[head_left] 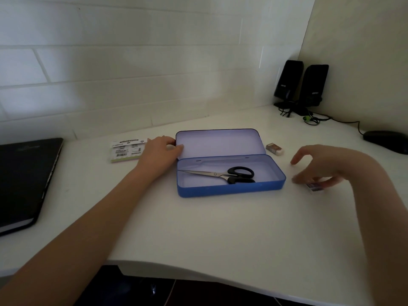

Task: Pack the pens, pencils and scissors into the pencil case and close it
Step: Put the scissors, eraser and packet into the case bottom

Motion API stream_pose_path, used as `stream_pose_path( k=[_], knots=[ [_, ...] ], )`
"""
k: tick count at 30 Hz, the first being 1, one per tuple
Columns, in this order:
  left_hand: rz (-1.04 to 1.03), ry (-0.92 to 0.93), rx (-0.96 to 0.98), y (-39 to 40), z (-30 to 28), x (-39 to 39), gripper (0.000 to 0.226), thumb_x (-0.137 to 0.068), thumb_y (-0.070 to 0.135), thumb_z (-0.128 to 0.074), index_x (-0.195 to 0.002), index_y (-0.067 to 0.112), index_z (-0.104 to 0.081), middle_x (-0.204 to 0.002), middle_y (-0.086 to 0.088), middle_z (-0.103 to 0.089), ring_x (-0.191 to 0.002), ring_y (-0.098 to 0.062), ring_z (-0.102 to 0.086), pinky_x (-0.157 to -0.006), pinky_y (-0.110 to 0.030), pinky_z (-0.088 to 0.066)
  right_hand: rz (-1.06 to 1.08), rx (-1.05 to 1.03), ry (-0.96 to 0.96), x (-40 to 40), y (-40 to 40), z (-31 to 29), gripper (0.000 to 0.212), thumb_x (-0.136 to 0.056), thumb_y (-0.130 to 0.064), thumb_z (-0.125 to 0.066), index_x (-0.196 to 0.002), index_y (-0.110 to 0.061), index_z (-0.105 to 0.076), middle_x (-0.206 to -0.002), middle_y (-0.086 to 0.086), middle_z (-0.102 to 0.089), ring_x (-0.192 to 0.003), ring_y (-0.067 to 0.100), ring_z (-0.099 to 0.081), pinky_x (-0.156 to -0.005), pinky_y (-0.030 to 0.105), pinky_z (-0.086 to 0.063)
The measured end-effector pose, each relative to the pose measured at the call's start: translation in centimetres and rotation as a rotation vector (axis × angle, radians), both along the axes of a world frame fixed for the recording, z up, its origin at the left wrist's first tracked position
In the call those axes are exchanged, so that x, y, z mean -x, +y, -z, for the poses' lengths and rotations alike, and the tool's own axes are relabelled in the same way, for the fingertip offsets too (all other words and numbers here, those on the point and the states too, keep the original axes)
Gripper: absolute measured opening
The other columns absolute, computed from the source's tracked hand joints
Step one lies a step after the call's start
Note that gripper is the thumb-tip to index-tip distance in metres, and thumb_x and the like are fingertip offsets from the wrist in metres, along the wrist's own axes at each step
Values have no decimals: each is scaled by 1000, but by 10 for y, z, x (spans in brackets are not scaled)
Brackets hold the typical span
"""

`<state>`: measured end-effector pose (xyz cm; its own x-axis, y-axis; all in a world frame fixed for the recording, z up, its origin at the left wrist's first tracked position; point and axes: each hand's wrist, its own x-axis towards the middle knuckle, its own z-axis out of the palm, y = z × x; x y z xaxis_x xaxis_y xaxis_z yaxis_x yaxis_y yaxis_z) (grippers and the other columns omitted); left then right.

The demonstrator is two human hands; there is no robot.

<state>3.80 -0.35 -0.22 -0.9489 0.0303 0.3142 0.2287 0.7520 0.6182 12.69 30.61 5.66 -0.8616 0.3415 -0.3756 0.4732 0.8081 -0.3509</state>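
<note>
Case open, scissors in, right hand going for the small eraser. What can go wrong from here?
1. The left hand only holds the raised lid by its left edge; if it slips, the lid may drop onto the scissors or the incoming hand.
2. The right hand hovers over the small eraser, blurred, with no clear grip; it might fumble it.
3. A second eraser behind the case could be missed.

a closed black laptop (pixel 26 180) lies at the desk's (pixel 198 239) left edge. a packaged pad of sticky notes (pixel 127 150) sits toward the back edge, left of centre. two black speakers (pixel 301 85) stand upright in the back right corner, cables (pixel 313 119) trailing beside them. a black mouse (pixel 385 141) rests at the right edge. two small erasers lie toward the right side, one (pixel 274 148) farther back, the other (pixel 315 187) nearer the front.
</note>
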Motion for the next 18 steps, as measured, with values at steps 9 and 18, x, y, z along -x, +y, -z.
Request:
stream_pose_path(
  k=[9,18],
  knots=[
    [1,-11,-6,-1,1,-1,26,-89,26,-54,-102,9,-69,-111,-11,-68,-105,-28,-57,-90,-32,-36,85,433,305,5,-12,-4,19,-83,-8,-68,-101,-2,-65,-80,10,-63,-66,17,-60,-55,27,-53],
    [6,-4,-2,1,0,-1,27,-90,25,-54,-103,7,-68,-109,-12,-68,-102,-27,-57,-77,-25,-31,-220,248,533,10,-49,14,3,-81,-19,-67,-82,-16,-68,-77,2,-65,-68,15,-61,-62,22,-50]
  ],
)
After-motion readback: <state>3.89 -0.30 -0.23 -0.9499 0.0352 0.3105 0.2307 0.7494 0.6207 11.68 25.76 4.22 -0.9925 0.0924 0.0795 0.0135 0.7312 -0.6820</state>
